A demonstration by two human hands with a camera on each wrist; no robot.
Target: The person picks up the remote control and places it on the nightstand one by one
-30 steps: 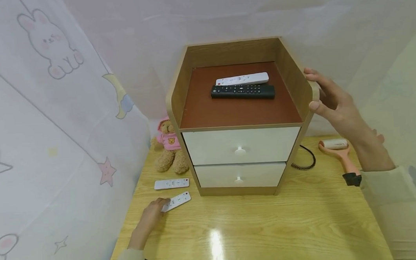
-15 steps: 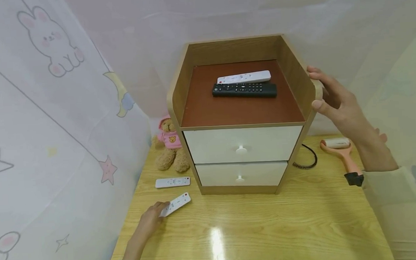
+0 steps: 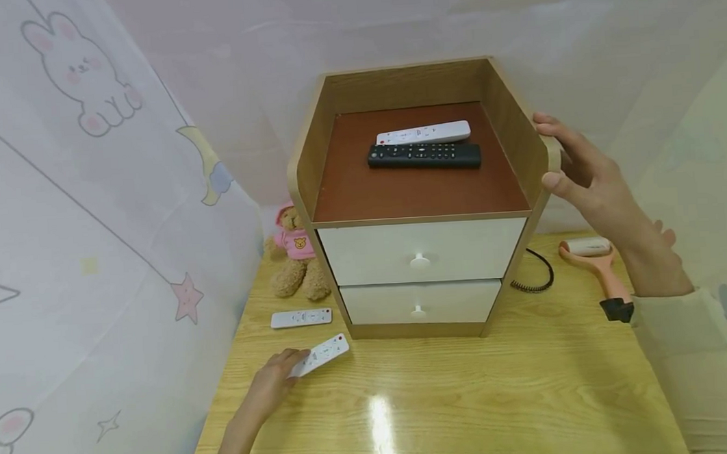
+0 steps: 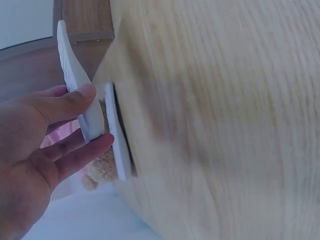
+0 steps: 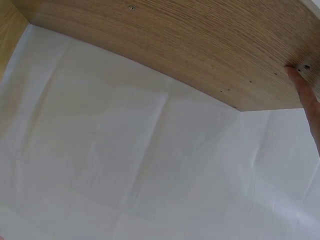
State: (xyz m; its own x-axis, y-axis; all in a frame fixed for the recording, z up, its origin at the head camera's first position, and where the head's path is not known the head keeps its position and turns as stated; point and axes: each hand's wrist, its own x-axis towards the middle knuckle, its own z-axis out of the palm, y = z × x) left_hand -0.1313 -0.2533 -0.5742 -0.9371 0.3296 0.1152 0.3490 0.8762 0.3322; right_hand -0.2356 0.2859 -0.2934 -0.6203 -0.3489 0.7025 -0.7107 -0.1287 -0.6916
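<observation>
My left hand (image 3: 274, 381) pinches a white remote control (image 3: 324, 353) between thumb and fingers, at the left front of the small drawer cabinet (image 3: 424, 331). In the left wrist view this remote (image 4: 75, 75) tilts up off the wooden table, its rear end by the fingers. A second white remote (image 3: 301, 318) lies flat on the table just behind. My right hand (image 3: 592, 181) grips the cabinet's right side panel, thumb at the front edge and fingers at the upper edge. One finger (image 5: 305, 92) shows against the panel's outer face in the right wrist view.
A black remote (image 3: 424, 156) and a white remote (image 3: 423, 134) lie on the cabinet's brown top. Beside its left side sits a teddy bear (image 3: 297, 247) in pink. To the right are a coiled black cord (image 3: 536, 288) and an orange lint roller (image 3: 596, 263).
My left hand has shifted a little right, carrying the white remote with it and away from the other white one. The right hand stays on the cabinet.
</observation>
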